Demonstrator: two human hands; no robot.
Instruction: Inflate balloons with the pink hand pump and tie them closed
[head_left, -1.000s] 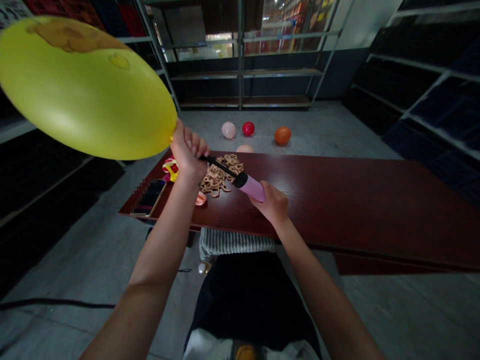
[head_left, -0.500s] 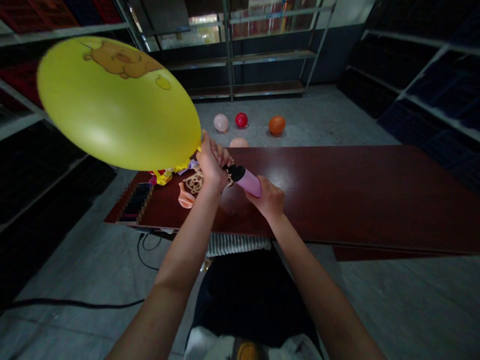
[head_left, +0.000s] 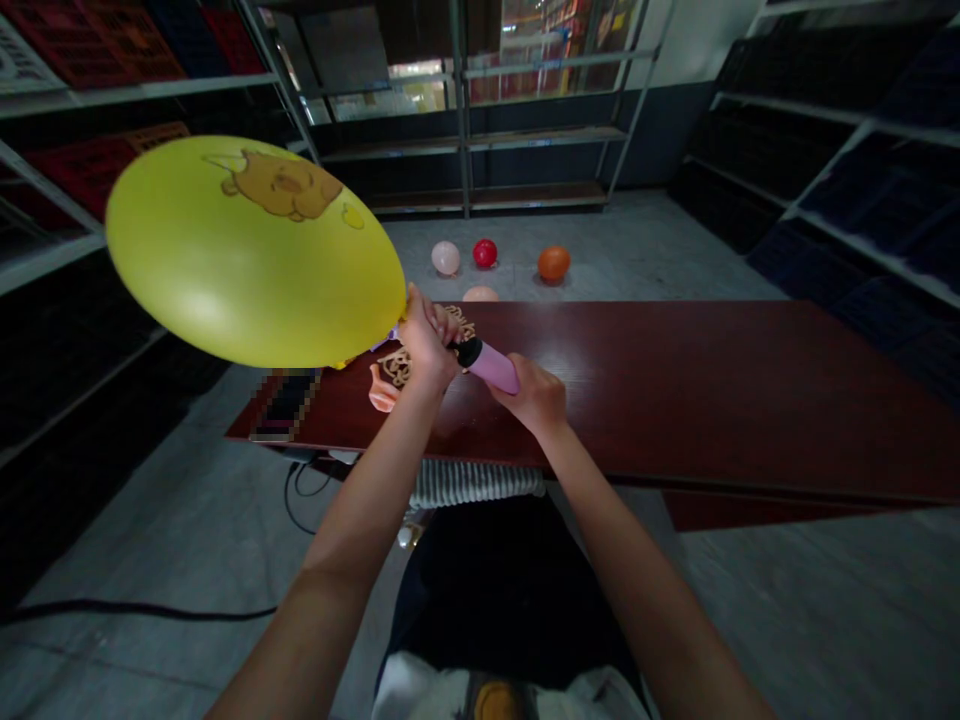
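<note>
A large inflated yellow balloon (head_left: 247, 270) with a printed bear points up and left from my left hand (head_left: 429, 338). My left fingers are closed around its neck, which they hide, at the black tip of a pink balloon pump (head_left: 493, 366). Wrapped around the pump's pink barrel is my right hand (head_left: 538, 395). Below the hands, on the table, lie a limp peach-coloured balloon (head_left: 383, 390) and a heap of tan loops (head_left: 395, 367), partly covered by my left hand and forearm.
The dark red table (head_left: 675, 390) spans the view. A blurred-out phone-like object (head_left: 289, 405) lies at its left end. White (head_left: 445, 258), red (head_left: 485, 253) and orange (head_left: 553, 263) balloons rest on the floor beyond. Metal shelves (head_left: 540, 140) stand behind and at both sides.
The view has tilted up slightly, so the scene sits lower. The yellow balloon appears lower and further right, and the pump's black end is closer to my left hand. Both grips stay the same.
</note>
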